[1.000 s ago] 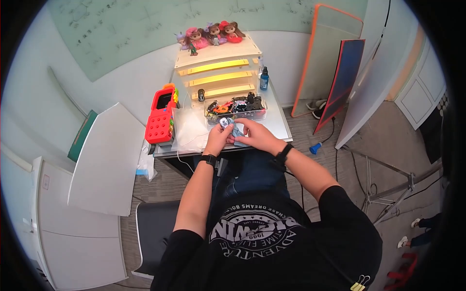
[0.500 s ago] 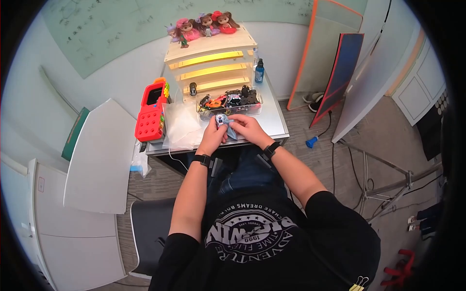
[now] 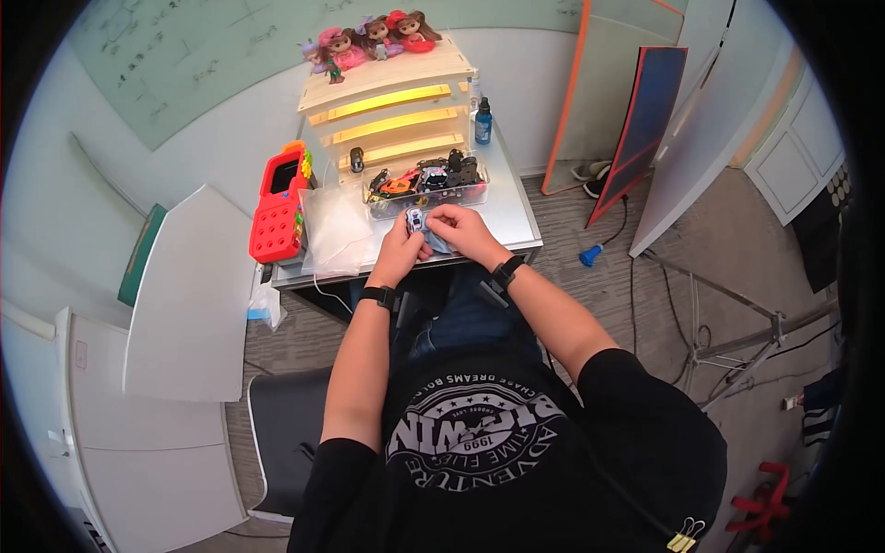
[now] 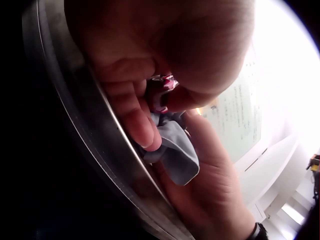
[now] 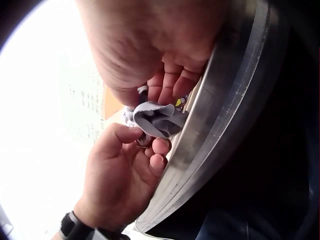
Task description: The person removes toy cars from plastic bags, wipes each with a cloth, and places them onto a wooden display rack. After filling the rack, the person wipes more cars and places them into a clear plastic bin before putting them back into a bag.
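Over the front edge of the table, both hands work close together. My left hand (image 3: 395, 256) grips a small white toy car (image 3: 415, 219) with dark windows, its roof facing up; red-purple parts of it show in the left wrist view. A grey-blue cloth (image 5: 155, 119) is pinched by my right hand (image 3: 467, 235) against the car's right side. The loose end of the cloth (image 4: 179, 157) hangs below the fingers in the left wrist view. Much of the car is hidden by fingers and cloth.
Just beyond the hands stands a clear bin (image 3: 442, 200) of toy cars. A plastic bag (image 3: 336, 235) and a red toy case (image 3: 277, 207) lie left. Behind are a wooden shelf unit (image 3: 387, 76) with dolls on top, a small black car (image 3: 357, 159) and a blue bottle (image 3: 483, 123).
The head view has shifted, so the table sits farther left and higher. The car's roof now shows more fully, and the right fingers have moved up beside it with the cloth.
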A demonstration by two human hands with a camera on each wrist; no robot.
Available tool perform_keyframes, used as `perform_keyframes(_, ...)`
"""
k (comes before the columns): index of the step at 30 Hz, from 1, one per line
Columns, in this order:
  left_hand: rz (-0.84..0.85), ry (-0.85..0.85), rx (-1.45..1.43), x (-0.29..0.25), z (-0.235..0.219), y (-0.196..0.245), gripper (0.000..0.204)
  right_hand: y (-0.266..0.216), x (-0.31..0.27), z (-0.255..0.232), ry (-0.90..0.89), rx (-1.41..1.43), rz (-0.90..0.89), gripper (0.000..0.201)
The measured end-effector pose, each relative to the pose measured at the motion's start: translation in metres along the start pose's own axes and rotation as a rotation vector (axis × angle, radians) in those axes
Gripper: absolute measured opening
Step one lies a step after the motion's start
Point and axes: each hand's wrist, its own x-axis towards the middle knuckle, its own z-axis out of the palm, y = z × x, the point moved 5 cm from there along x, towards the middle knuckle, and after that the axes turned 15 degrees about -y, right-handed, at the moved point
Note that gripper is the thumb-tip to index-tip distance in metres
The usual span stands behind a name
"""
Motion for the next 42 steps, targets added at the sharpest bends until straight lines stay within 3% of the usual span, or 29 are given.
perform_keyframes(5,0.038,0.083,-0.021,0.000,0.003,0.001,0.033,0.001,0.000,-0.001,-0.052,-0.153,0.049,0.018)
perform_keyframes(10,0.013,-0.021,0.133,0.004,0.000,-0.004,0.020,0.003,0.001,-0.009,0.087,0.134,-0.006,0.016)
perform_keyframes(13,-0.032,-0.034,0.134,0.004,-0.002,-0.004,0.023,-0.004,-0.002,-0.003,0.043,0.080,-0.048,0.017)
perform_keyframes(17,-0.018,0.003,0.029,0.004,-0.004,-0.006,0.027,-0.006,-0.003,0.003,-0.044,-0.128,0.080,0.019)
perform_keyframes(19,0.011,0.025,0.003,0.006,-0.005,-0.009,0.029,-0.007,-0.001,0.005,-0.053,-0.236,0.049,0.020)
perform_keyframes(23,-0.002,-0.008,0.049,0.000,0.000,-0.002,0.029,-0.003,0.000,-0.001,-0.008,-0.095,0.085,0.019)
perform_keyframes(26,-0.005,-0.010,0.095,0.000,0.002,-0.001,0.030,0.008,0.003,-0.012,0.120,0.164,-0.029,0.017)
perform_keyframes(27,0.004,0.005,0.098,0.001,0.001,-0.001,0.031,0.006,0.001,-0.010,0.123,0.164,-0.025,0.017)
perform_keyframes(30,0.016,0.036,-0.029,0.000,0.000,-0.004,0.034,-0.006,-0.001,0.006,-0.073,-0.195,0.014,0.016)
perform_keyframes(33,0.001,0.004,-0.047,0.001,-0.003,-0.007,0.035,-0.006,0.000,0.007,-0.077,-0.284,-0.004,0.016)
perform_keyframes(37,0.014,-0.001,-0.007,0.002,0.000,-0.006,0.031,-0.003,0.000,-0.003,0.018,-0.105,0.060,0.016)
perform_keyframes(39,0.018,0.008,0.071,0.001,0.002,-0.002,0.028,0.002,0.003,-0.007,0.099,0.070,-0.014,0.016)
perform_keyframes(42,0.001,0.039,0.055,-0.001,0.000,-0.002,0.027,-0.003,0.000,0.002,0.021,-0.085,0.017,0.015)
